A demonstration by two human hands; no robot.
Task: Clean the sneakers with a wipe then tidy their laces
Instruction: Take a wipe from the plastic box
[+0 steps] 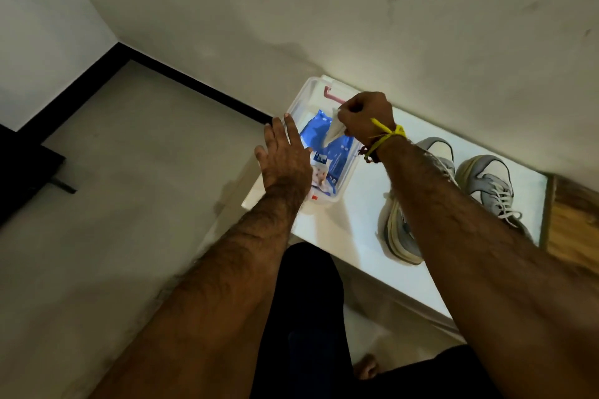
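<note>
Wipe (334, 131) pinched in my right hand (364, 113); left hand (285, 155) spread flat on the box (299, 100) beside the sneakers (486, 185) — I'd pull slowly, holding the pack (337, 159) down

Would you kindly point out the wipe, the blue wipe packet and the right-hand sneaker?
wipe (335, 129), head view, on the white sheet below the pinching fingers.
blue wipe packet (340, 155), head view, on its blue top face.
right-hand sneaker (486, 181), head view, on the grey toe.

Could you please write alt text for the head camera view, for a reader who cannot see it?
A person's right hand pinches a white wipe out of a blue pack in a clear plastic box, while the left hand rests open on the box's edge. Two grey-and-white sneakers sit alongside on a white table.
</note>
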